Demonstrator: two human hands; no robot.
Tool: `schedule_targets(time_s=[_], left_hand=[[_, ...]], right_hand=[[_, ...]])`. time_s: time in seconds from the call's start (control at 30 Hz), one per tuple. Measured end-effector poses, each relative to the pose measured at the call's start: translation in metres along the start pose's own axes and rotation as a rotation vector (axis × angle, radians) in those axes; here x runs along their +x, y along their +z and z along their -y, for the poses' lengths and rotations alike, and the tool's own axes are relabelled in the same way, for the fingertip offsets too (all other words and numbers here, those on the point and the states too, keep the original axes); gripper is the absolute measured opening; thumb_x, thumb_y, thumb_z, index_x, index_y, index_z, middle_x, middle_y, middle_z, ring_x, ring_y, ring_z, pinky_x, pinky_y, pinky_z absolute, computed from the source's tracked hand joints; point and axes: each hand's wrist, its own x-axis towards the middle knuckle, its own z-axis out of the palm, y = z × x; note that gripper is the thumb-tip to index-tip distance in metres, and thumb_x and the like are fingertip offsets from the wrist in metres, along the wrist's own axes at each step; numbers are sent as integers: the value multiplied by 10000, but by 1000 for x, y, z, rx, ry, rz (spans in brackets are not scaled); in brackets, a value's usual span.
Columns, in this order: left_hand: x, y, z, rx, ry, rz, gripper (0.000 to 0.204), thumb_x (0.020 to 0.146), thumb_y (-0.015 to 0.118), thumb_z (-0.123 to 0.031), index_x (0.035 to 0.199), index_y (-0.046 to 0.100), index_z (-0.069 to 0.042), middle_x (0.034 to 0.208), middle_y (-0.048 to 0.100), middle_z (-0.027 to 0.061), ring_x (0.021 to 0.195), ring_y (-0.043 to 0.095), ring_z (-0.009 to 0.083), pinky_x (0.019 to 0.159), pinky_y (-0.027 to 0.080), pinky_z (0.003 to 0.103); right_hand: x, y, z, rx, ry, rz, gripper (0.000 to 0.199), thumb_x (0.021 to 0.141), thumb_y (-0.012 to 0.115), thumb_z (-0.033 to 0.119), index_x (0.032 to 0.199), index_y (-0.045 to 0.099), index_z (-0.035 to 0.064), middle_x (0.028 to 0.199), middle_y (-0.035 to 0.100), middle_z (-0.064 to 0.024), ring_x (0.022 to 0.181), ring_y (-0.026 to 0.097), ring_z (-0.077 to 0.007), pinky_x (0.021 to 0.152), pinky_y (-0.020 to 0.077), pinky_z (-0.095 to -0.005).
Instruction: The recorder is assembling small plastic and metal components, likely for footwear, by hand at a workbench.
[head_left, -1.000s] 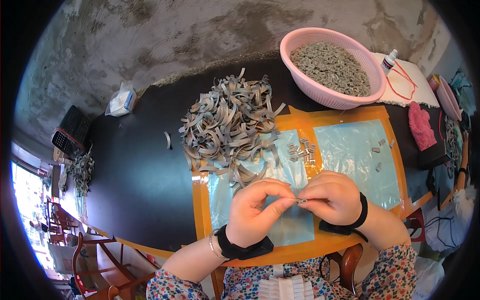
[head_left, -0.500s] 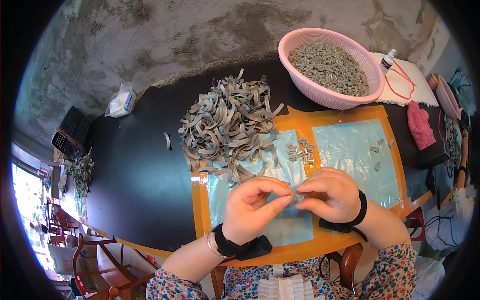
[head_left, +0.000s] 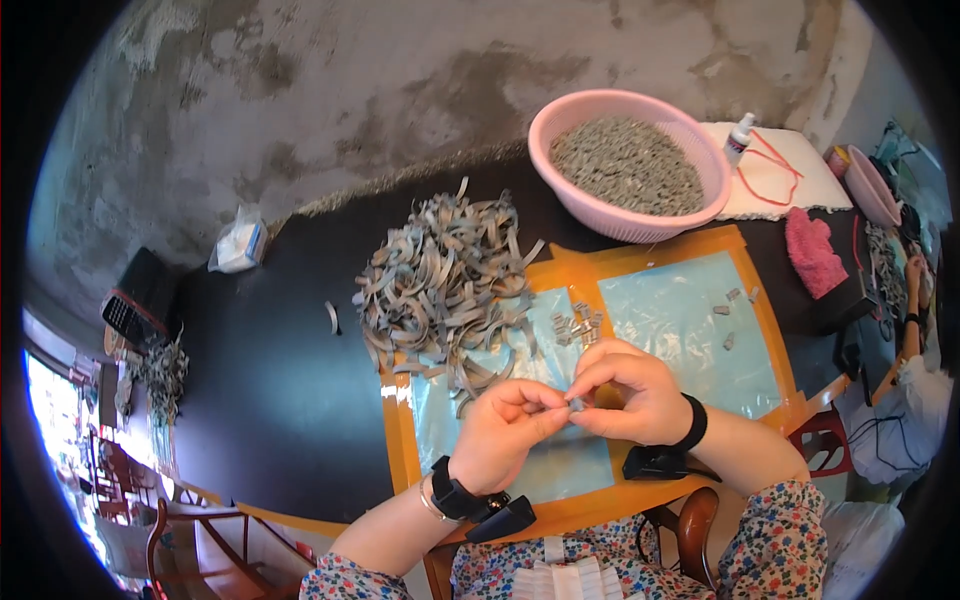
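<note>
Over the blue sheet, my left hand and my right hand meet at the fingertips. Thumb and forefinger of my right hand pinch a small grey piece, mostly covered by the fingers. My left fingers are closed against its near side; what they grip is too small to make out. Just beyond the hands lies a little cluster of similar small grey pieces. A big heap of curved grey strips rises to the far left of my hands.
A pink plastic basket full of small grey pieces stands at the back. Beside it, a white bottle and red cord rest on a white slab. A pink cloth lies at the right. Another person's arm shows at the far right.
My view has tilted, shifting the table items down and slightly left in the picture. My fingertips have drawn closer together, covering more of the small grey piece.
</note>
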Motion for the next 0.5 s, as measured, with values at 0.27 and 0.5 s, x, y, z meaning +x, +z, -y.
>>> schedule_targets(time_s=[0.27,0.5], left_hand=[[10,1,4,100,-7,-91,97,840,589,-93,905,566,-25,942,593,105,825,566,197,809,464,366],[8,-10,3,93,-118,-55,142,870,558,-63,1000,580,-10,933,612,84,840,570,182,794,456,322]], right_hand=[[-13,-52,48,101,72,-268,175,772,677,71,921,597,25,912,609,-59,786,584,-97,664,489,-234],[-143,-147,90,-268,253,-604,190,770,694,116,916,612,24,835,625,-19,758,595,-67,681,491,-215]])
